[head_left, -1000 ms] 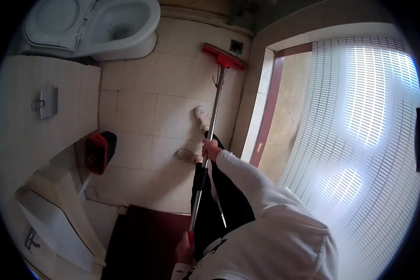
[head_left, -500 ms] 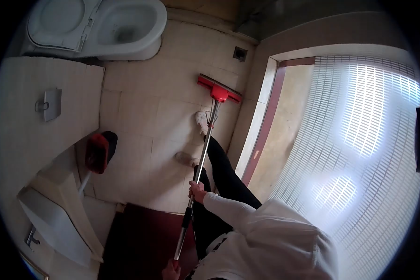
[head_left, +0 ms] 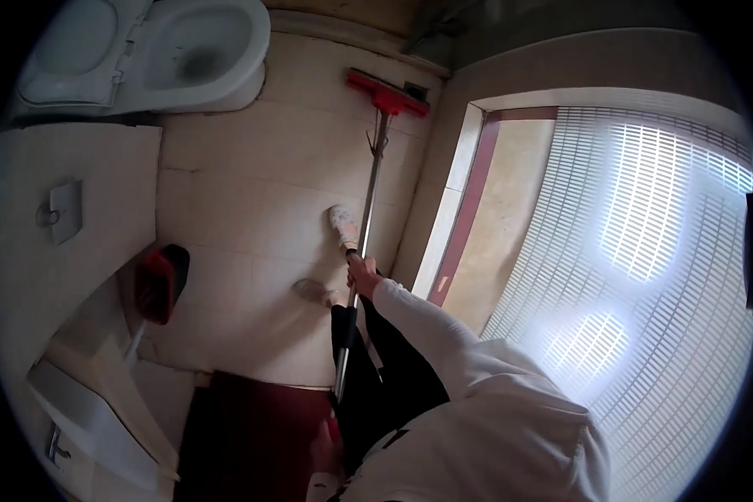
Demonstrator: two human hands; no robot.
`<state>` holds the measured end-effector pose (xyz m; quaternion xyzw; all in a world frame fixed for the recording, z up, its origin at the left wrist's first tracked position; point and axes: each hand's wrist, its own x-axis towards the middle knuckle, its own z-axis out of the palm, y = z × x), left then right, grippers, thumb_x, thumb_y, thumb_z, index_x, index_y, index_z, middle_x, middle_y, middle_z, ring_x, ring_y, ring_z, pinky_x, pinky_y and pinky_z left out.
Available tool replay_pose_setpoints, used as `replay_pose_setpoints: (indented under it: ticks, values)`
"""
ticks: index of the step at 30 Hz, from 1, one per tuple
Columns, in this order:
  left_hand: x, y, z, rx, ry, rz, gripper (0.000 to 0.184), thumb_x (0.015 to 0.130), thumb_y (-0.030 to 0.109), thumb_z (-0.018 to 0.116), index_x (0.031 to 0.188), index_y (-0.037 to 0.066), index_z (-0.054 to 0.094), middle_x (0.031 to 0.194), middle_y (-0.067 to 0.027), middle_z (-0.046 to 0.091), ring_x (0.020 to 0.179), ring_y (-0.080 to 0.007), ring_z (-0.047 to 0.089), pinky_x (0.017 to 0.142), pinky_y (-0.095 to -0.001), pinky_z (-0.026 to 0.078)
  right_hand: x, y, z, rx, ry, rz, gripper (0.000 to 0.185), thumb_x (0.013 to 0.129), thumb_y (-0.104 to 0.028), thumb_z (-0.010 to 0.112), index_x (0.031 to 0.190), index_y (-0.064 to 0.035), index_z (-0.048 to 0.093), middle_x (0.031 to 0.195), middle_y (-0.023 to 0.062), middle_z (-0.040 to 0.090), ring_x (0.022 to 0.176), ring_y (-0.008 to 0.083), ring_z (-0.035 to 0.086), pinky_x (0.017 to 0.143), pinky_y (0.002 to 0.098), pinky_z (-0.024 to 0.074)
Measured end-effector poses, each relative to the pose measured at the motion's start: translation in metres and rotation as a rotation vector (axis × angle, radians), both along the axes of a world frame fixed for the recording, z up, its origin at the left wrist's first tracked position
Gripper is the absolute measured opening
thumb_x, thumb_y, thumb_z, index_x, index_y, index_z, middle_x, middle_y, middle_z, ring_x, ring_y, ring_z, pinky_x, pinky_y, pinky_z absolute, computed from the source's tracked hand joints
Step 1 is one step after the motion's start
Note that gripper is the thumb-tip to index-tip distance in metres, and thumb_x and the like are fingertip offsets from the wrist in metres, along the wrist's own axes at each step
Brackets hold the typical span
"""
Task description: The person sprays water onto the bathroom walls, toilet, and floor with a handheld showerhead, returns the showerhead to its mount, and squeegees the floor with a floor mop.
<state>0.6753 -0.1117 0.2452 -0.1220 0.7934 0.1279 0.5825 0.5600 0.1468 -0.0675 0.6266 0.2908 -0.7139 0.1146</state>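
Note:
A long-handled mop (head_left: 370,192) with a silver pole and a wide red head lies across the view. Its head (head_left: 387,96) is on the tiled floor, partly covering the square drain near the far wall. My right hand (head_left: 362,276) is closed around the middle of the pole, just above a black sleeve on it. Lower down, my left hand (head_left: 326,448) wraps the red grip at the pole's end; shadow blurs its fingers. My two shoes, one of them a pale shoe (head_left: 341,222), stand to the left of the pole.
A white toilet (head_left: 255,71) with its lid up stands at the upper left. Below it are a pale cabinet (head_left: 117,192) and a red-and-black bin (head_left: 161,284). A dark red mat (head_left: 251,418) lies at the bottom. A raised door frame (head_left: 464,192) and grated panel line the right.
The mop head has slid away from me to the drain. Both my hands have moved forward with the pole, and the view has shifted slightly.

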Motion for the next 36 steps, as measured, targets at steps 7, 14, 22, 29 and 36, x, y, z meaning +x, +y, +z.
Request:
replay_pose_setpoints:
  ticks: [7, 14, 22, 29, 36]
  values:
    - [-0.015, -0.011, 0.009, -0.026, 0.023, 0.055, 0.04, 0.078, 0.036, 0.049, 0.108, 0.009, 0.043, 0.083, -0.0203, 0.058, 0.076, -0.0391, 0.056, 0.067, -0.0444, 0.045, -0.059, -0.025, 0.061, 0.229, -0.06, 0.195, 0.019, 0.073, -0.02, 0.054, 0.071, -0.0076, 0.04, 0.05, 0.004, 0.041, 0.036, 0.0167, 0.041, 0.031, 0.0318, 0.0341]
    - [-0.044, -0.007, 0.018, -0.037, 0.04, -0.074, 0.043, 0.077, 0.037, 0.049, 0.109, 0.009, 0.042, 0.085, -0.0204, 0.058, 0.079, -0.0389, 0.055, 0.068, -0.045, 0.044, -0.086, -0.009, 0.084, 0.171, -0.126, 0.14, 0.022, 0.071, -0.021, 0.057, 0.071, -0.0033, 0.044, 0.05, 0.0056, 0.042, 0.036, 0.0178, 0.043, 0.031, 0.0317, 0.0353]
    - [-0.056, 0.078, -0.02, 0.287, -0.281, 0.652, 0.046, 0.08, 0.044, 0.043, 0.108, 0.008, 0.043, 0.075, -0.0177, 0.058, 0.071, -0.034, 0.057, 0.061, -0.0386, 0.045, -0.082, 0.114, 0.051, 0.127, -0.048, 0.06, 0.015, 0.075, -0.016, 0.051, 0.067, -0.0047, 0.047, 0.047, 0.005, 0.041, 0.036, 0.0182, 0.043, 0.032, 0.0329, 0.0331]
    - [-0.053, 0.097, 0.012, 0.382, 0.111, 0.067, 0.044, 0.083, 0.038, 0.04, 0.113, 0.006, 0.039, 0.079, -0.0189, 0.057, 0.072, -0.0354, 0.057, 0.064, -0.041, 0.044, -0.066, 0.117, 0.06, 0.026, 0.056, 0.072, 0.011, 0.078, -0.014, 0.048, 0.076, -0.0032, 0.048, 0.049, 0.0024, 0.035, 0.038, 0.0125, 0.036, 0.035, 0.0293, 0.0316]
    - [-0.045, 0.032, 0.04, 0.193, 0.041, -0.061, 0.037, 0.082, 0.034, 0.043, 0.108, 0.008, 0.042, 0.088, -0.0201, 0.057, 0.081, -0.0386, 0.054, 0.067, -0.0448, 0.042, -0.004, 0.018, 0.031, 0.415, 0.299, 0.188, 0.025, 0.077, -0.023, 0.051, 0.062, -0.0042, 0.046, 0.043, 0.0039, 0.038, 0.034, 0.0178, 0.043, 0.031, 0.0321, 0.0341]
